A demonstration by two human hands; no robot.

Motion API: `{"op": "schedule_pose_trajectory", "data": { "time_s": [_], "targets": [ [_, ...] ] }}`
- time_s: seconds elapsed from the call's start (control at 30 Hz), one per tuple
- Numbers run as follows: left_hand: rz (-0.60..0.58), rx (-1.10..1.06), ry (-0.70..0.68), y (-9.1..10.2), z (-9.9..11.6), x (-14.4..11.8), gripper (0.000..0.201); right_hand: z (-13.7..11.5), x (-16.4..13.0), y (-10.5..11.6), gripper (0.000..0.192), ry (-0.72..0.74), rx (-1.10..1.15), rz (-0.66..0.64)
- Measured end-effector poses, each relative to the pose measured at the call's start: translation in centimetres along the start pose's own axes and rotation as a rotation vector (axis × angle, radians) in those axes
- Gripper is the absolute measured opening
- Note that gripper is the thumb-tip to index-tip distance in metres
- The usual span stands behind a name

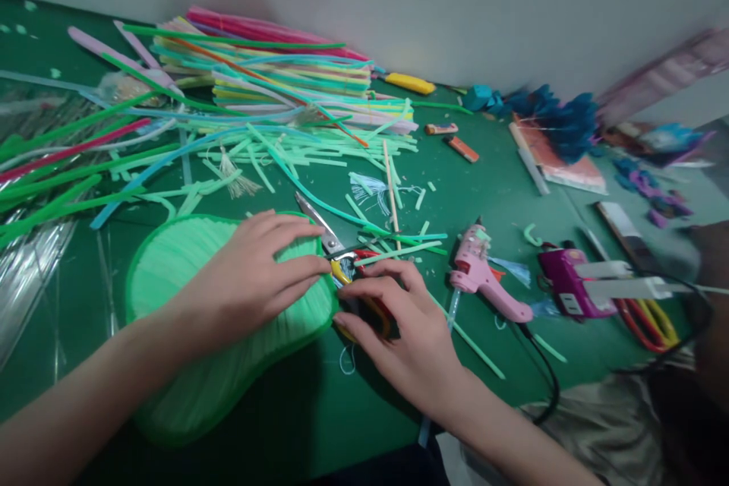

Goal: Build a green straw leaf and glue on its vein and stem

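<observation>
My left hand (256,273) lies flat on a light green, peanut-shaped piece (182,273) made of straw strips, pressing it onto the green table. My right hand (399,334) rests beside the piece's right edge, fingers over the red and yellow handles of a pair of scissors (342,254). The scissor blades point up and left past my left fingertips. Whether the right hand grips the handles or only covers them is unclear.
A heap of coloured straws (267,83) fills the far left, with cut green strips scattered around. A pink glue gun (484,277) and a purple glue gun (575,285) lie to the right, cables trailing. Lighters (456,140), blue paper flowers (547,118), a wall behind.
</observation>
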State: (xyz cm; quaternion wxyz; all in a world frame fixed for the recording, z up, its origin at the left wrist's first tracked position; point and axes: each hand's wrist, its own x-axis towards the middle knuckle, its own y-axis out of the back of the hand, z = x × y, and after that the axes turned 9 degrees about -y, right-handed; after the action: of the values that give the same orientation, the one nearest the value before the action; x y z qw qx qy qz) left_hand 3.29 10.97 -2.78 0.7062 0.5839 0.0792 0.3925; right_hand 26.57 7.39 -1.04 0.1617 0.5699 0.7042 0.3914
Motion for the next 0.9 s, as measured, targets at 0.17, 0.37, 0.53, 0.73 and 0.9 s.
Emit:
{"op": "schedule_pose_trajectory", "data": {
  "time_s": [0.17, 0.37, 0.53, 0.73, 0.9],
  "targets": [
    [0.015, -0.014, -0.021, -0.11, -0.2, -0.17, 0.023, -0.09, 0.19, 0.05, 0.021, 0.033, 0.021, -0.03],
    [0.016, -0.013, -0.025, -0.05, -0.14, -0.11, 0.023, -0.63, 0.05, 0.33, 0.027, 0.019, -0.04, -0.075],
    [0.025, -0.024, -0.019, -0.13, -0.04, -0.13, 0.023, -0.62, 0.18, 0.27, 0.032, 0.064, -0.13, -0.069],
    [0.03, -0.04, -0.015, -0.03, -0.06, -0.15, 0.024, -0.06, 0.49, 0.17, 0.039, 0.101, -0.141, -0.105],
    [0.055, -0.068, 0.0, -0.07, -0.28, -0.22, 0.025, 0.19, 1.0, 0.43, 0.041, 0.156, -0.175, -0.115]
  ]
}}
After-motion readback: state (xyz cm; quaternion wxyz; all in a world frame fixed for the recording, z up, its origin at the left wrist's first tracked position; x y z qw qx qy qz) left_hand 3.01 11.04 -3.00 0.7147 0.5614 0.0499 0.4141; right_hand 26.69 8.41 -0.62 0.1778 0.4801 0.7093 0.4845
